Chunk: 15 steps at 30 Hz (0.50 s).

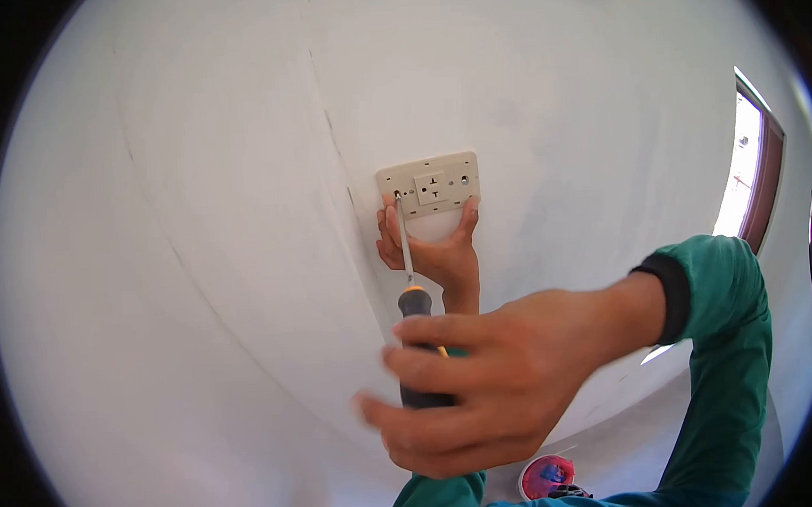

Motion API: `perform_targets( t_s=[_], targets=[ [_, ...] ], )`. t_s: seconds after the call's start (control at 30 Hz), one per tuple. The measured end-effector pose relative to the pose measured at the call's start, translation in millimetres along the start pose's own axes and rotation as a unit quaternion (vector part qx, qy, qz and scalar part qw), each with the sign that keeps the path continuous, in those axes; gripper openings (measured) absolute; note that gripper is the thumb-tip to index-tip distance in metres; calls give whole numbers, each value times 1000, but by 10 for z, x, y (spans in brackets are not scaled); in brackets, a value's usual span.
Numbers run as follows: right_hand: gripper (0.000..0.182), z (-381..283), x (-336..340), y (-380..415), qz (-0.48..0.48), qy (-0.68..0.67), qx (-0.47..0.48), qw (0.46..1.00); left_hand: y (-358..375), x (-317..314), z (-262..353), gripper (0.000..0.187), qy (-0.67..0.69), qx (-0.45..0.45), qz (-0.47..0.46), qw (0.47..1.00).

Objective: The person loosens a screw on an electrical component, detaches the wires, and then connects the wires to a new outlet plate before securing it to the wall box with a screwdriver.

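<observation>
A beige wall outlet (430, 187) with its mounting plate sits against the white wall, tilted slightly. My left hand (444, 257) reaches up from below and grips the plate's lower edge, fingers at its left corner and thumb at its right. In front of it, my right hand (491, 380) has its fingers around the dark handle of a screwdriver (408, 253). The fingertips are a little blurred and some stand off the handle. The screwdriver's shaft points up, and its tip meets the screw hole at the plate's left side. The palm side of my right hand is hidden.
The white wall (242, 170) fills most of the view, with faint cracks running down it left of the outlet. A pink and white bucket (546, 477) with items inside stands on the floor below. At the right is a bright opening with a brown frame (764, 183).
</observation>
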State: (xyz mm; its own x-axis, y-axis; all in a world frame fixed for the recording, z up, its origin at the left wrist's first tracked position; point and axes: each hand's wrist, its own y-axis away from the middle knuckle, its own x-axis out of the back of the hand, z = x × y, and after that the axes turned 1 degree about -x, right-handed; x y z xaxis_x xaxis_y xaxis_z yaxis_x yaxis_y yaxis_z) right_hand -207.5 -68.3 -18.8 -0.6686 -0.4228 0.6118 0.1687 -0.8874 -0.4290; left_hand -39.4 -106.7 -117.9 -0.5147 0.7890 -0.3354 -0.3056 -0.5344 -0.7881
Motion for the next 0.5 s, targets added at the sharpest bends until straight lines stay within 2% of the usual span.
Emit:
perform_targets(
  t_s=[0.07, 0.1, 0.17, 0.2, 0.27, 0.3, 0.37, 0.5],
  targets=[
    [14, -22, 99, 16, -15, 152, -88, 984, 29, 40, 32, 95, 19, 44, 14, 999],
    [14, 29, 62, -15, -13, 150, -88, 985, 34, 37, 30, 95, 16, 43, 13, 999],
    [26, 132, -76, -100, 62, 78, 1, 995, 36, 22, -13, 104, 75, 80, -34, 993],
    [26, 88, -80, -84, 62, 78, 2, 995, 31, 11, -50, 104, 75, 79, -32, 994],
    [17, -57, -44, -32, 9, 65, -59, 996, 44, -4, -107, 104, 19, 13, -31, 999],
    [17, -39, 7, -23, 9, 65, -61, 996, 53, -20, -107, 104, 19, 14, -33, 999],
    [17, 28, 105, 3, 11, 166, -85, 982, 61, -70, -98, 106, 56, 44, -10, 997],
    [18, 42, -80, -35, 76, 93, -58, 991, 30, 4, -56, 108, 59, 58, -51, 995]
  ],
)
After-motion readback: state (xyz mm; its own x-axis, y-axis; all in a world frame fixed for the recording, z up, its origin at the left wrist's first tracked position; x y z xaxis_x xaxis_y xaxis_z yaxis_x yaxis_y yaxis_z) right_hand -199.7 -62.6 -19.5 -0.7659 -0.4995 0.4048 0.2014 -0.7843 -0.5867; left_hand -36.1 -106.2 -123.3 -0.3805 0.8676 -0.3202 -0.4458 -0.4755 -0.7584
